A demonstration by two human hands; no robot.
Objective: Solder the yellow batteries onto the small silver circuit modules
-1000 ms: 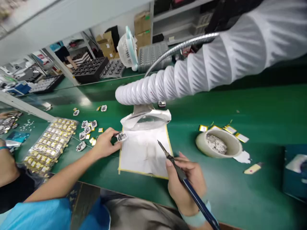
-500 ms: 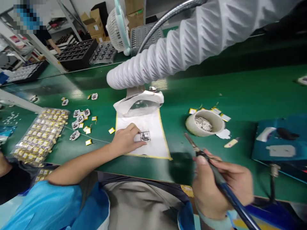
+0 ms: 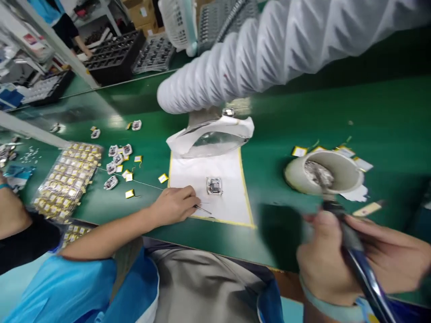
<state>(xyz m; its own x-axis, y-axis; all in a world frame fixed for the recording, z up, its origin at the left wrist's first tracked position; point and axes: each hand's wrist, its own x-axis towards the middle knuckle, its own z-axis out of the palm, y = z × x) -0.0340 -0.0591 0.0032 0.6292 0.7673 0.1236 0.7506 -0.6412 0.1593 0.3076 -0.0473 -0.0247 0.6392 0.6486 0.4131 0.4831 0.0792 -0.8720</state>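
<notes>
My right hand [image 3: 353, 255] is wrapped round a soldering iron [image 3: 353, 244]. The iron's tip reaches into a pale round bowl [image 3: 348, 172] holding grey-silver material, and is blurred there. On the white sheet's near left edge rests my left hand [image 3: 177, 205], fingers closed on slim metal tweezers [image 3: 204, 209] whose points stick out to the right. A thin wire [image 3: 144, 183] runs from the left up to this hand. Just beyond the tweezers, apart from them, a small white-framed circuit board [image 3: 214, 185] lies on the white sheet [image 3: 232, 204].
Several boards [image 3: 117, 159] and yellow-edged battery cells [image 3: 129, 194] lie at left, beside a tray of cells [image 3: 69, 179]. A ribbed fume duct [image 3: 235, 67] hangs low over the bench, with a clear hood [image 3: 215, 139] below. Another person's arm [image 3: 13, 211] is at far left.
My right hand has carried the soldering iron right, its tip now in the bowl. My left hand has let go of the board and drawn back; tweezers now show. The camera view has shifted.
</notes>
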